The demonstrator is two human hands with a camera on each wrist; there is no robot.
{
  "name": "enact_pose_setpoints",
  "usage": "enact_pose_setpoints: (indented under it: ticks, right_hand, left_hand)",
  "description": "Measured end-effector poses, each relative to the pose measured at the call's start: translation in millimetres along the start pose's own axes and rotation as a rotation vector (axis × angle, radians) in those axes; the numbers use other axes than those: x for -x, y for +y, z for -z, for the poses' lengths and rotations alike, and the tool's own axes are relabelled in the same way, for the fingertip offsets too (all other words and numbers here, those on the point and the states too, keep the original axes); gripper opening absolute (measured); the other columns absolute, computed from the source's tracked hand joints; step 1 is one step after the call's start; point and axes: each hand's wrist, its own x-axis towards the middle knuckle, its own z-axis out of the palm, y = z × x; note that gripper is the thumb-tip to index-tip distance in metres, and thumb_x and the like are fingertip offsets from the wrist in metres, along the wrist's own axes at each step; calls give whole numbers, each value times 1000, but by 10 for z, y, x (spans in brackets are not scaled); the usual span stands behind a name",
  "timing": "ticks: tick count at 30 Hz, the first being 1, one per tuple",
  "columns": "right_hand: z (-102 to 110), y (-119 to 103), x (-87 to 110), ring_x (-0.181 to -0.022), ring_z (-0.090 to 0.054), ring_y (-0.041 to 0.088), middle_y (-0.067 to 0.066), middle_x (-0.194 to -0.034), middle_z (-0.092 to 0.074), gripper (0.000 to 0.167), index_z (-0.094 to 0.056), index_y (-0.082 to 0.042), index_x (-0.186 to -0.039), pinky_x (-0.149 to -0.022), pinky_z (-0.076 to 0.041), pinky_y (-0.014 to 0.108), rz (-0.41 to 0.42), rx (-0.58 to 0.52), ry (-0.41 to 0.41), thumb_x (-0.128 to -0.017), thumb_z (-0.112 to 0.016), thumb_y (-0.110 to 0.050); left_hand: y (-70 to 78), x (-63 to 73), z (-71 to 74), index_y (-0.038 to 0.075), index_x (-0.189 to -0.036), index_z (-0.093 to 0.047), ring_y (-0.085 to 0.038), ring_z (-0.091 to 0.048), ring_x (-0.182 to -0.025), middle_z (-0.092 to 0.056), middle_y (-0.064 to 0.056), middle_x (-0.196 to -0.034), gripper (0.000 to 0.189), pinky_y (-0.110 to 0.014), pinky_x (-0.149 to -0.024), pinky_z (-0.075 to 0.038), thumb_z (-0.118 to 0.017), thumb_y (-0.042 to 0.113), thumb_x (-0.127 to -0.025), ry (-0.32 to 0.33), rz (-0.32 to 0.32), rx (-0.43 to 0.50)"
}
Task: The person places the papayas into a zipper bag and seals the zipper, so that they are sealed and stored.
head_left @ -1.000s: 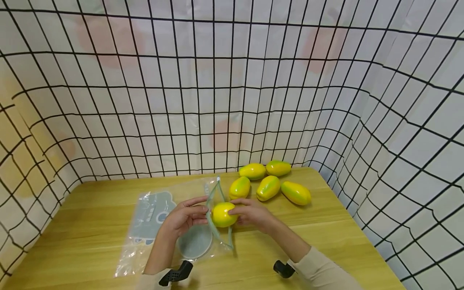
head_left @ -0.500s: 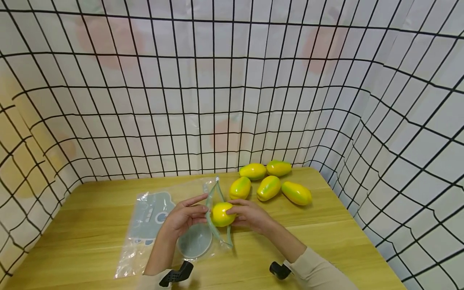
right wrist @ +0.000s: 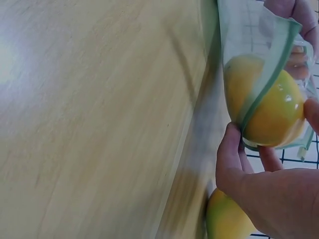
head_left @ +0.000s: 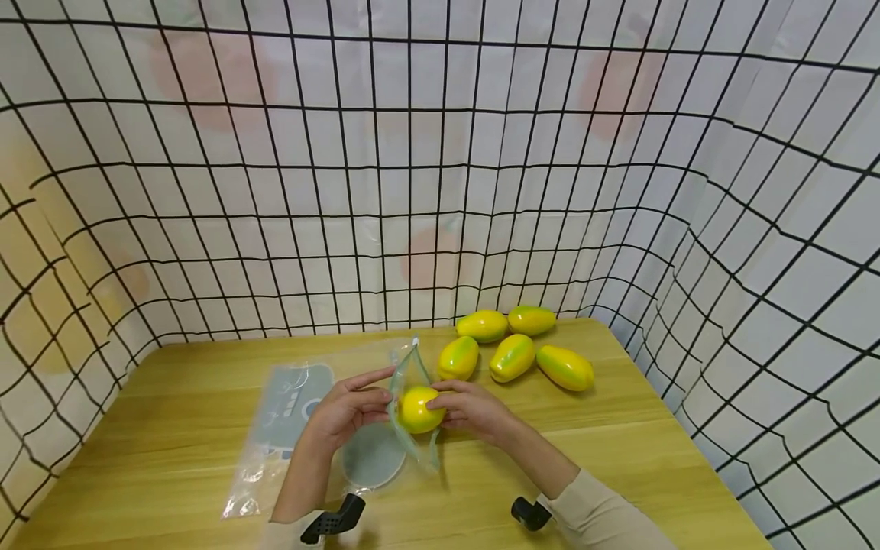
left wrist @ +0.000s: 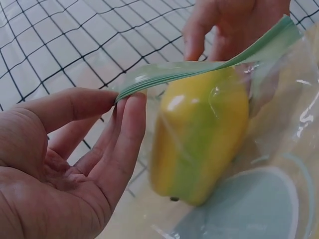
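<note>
A clear zip bag (head_left: 292, 405) with a green rim and pale blue-green print lies on the table, its mouth standing open. My left hand (head_left: 347, 412) pinches the bag's green zip edge (left wrist: 174, 71) between thumb and fingers. With fingers and thumb around its near end, my right hand (head_left: 474, 411) holds a yellow-green papaya (head_left: 418, 411) in the bag's mouth. Through the plastic, the left wrist view shows most of that papaya (left wrist: 199, 132) inside the bag, its dark-tipped end leading. The right fingers are partly hidden behind bag and fruit.
Several more papayas (head_left: 512, 358) lie in a loose group at the back right of the wooden table (head_left: 584, 458). A black wire grid (head_left: 406, 164) with a pale cloth behind it rises along the back and both sides.
The papaya and right hand have shifted slightly left, further into the bag. My left hand keeps its pinch on the rim. The view has turned slightly.
</note>
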Motion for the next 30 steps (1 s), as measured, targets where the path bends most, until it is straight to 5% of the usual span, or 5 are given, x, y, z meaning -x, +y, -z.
enact_pose_setpoints:
  ticks: [8, 16, 30]
  right_hand:
    - [43, 48, 6, -97, -70, 21, 18, -126, -67, 63, -53, 3, -142, -96, -58, 42, 11, 24, 34, -89, -75, -23]
    - [60, 96, 19, -95, -69, 19, 18, -125, -68, 63, -53, 6, -141, -94, -59, 39, 37, 44, 52, -90, -76, -22]
    - [-26, 140, 5, -93, -69, 16, 16, -120, -69, 58, -63, 5, -130, -88, -61, 37, 55, 104, 174, -86, -81, -27]
  left_hand:
    - [25, 38, 83, -2, -137, -61, -15, -73, -76, -76, -2, -85, 43, -30, -73, -64, -64, -2, -94, 76, 0, -36]
    - [42, 86, 64, -7, -129, -65, -15, -68, -65, -74, -9, -82, 40, -29, -64, -63, -69, -3, -89, 238, -19, -220]
    - [3, 46, -23, -7, -129, -66, -14, -67, -62, -73, -8, -80, 41, -28, -62, -62, -69, -3, -88, 224, -19, -260]
